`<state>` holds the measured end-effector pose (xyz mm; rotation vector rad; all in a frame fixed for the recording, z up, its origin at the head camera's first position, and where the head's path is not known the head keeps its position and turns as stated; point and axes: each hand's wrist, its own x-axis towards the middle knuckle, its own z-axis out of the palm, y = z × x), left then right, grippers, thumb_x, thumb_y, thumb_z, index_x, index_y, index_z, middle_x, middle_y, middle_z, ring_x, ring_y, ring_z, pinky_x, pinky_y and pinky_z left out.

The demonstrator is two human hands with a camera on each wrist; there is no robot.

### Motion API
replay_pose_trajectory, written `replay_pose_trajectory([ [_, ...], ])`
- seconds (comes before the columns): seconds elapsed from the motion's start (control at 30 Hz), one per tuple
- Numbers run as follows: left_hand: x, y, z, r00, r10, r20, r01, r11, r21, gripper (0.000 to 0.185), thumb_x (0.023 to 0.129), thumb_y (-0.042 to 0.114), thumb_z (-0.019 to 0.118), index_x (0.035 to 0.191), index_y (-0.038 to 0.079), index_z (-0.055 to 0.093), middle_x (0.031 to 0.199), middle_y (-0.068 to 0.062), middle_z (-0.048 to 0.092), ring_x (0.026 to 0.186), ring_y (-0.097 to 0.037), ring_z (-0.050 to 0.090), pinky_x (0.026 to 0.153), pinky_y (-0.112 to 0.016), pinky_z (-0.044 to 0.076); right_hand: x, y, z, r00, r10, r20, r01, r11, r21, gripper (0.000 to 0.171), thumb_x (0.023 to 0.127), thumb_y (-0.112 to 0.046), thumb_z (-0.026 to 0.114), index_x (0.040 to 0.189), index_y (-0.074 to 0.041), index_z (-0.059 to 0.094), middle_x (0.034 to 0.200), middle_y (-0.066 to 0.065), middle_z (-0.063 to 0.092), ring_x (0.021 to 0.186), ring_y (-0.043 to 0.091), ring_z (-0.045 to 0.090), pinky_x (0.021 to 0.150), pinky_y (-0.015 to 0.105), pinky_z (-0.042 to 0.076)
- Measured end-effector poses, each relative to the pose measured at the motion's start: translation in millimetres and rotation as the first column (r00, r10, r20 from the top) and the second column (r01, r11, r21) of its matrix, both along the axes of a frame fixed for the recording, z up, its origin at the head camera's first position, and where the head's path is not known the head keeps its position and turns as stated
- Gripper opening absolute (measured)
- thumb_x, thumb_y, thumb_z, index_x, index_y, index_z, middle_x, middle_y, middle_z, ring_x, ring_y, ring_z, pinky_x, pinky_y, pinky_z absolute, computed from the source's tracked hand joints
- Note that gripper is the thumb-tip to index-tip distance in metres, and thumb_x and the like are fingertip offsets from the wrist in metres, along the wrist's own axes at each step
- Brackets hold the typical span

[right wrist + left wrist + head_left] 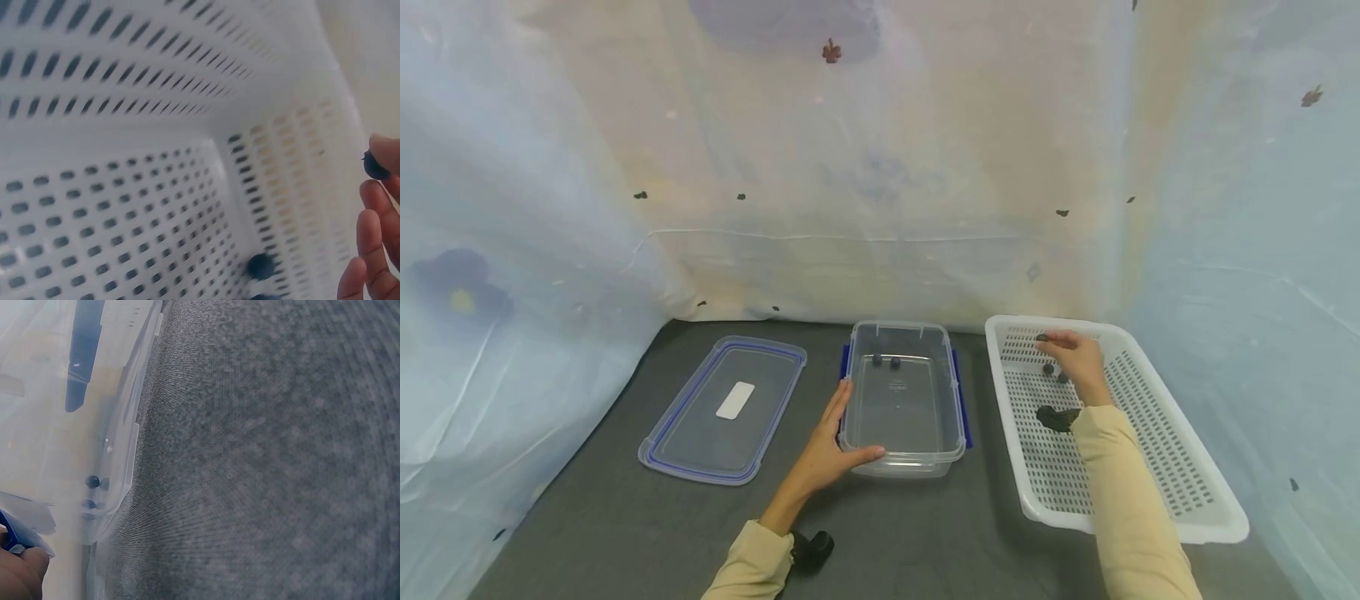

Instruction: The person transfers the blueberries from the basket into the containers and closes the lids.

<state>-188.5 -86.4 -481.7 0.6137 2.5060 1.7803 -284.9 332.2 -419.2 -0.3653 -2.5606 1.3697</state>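
Observation:
A clear plastic box [957, 417] stands in the middle of the dark table, with two small dark balls [885, 362] lying at its far end. My left hand [838, 437] rests against its near left corner, fingers straight along the side wall and thumb along the front. The left wrist view shows that hand [22, 575], the box wall and the two balls [92, 482]. My right hand [1060, 343] is inside the white slotted basket [1157, 467] and pinches a small dark ball [1042, 337] at its fingertips. In the right wrist view the pinched ball [375, 166] sits at the right edge.
Two more dark balls [1056, 372] lie on the basket floor under the right hand; one of them [260, 266] shows in the right wrist view. The box's blue-rimmed lid [722, 410] lies flat to the left. Pale draped sheets wall in the table on three sides.

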Motion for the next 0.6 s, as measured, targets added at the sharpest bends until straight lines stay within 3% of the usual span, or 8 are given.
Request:
replay_pose_trajectory([
  [0.27, 0.6, 0, -0.9, 1.0, 0.016, -0.007, -0.016, 1.0, -0.009, 0.11, 0.074, 0.034, 0.085, 0.157, 0.012, 0.016, 0.162, -0.009, 0.006, 0.145, -0.031, 0.008, 0.109, -0.062, 0.015, 5.4, -12, 21.2, 0.996, 0.035, -0.077, -0.038, 0.998, -0.043, 0.049, 0.09, -0.031, 0.07, 0.125, 0.002, 0.061, 0.12, 0.021, 0.06, 0.113, 0.032, 0.053, 0.096, 0.047, 0.041],
  [0.5, 0.3, 0, -1.1, 1.0, 0.013, -0.011, -0.014, 1.0, -0.013, 0.11, 0.074, 0.035, 0.085, 0.157, 0.014, 0.015, 0.162, -0.008, 0.005, 0.144, -0.032, 0.008, 0.109, -0.062, 0.015, 11.0, -31, 45.8, 0.99, 0.056, -0.128, -0.071, 0.991, -0.114, 0.049, 0.088, -0.034, 0.073, 0.123, -0.001, 0.063, 0.102, -0.003, 0.064, 0.1, 0.011, 0.055, 0.094, 0.037, 0.041],
  [0.6, 0.1, 0, -1.1, 1.0, 0.014, -0.01, -0.014, 1.0, -0.011, 0.11, 0.074, 0.036, 0.085, 0.157, 0.014, 0.015, 0.162, -0.006, 0.005, 0.144, -0.032, 0.009, 0.109, -0.062, 0.015, 13.9, -43, 57.3, 0.984, 0.089, -0.151, -0.11, 0.985, -0.132, 0.05, 0.088, -0.033, 0.073, 0.125, -0.001, 0.062, 0.103, -0.004, 0.064, 0.102, 0.011, 0.054, 0.095, 0.038, 0.04],
])
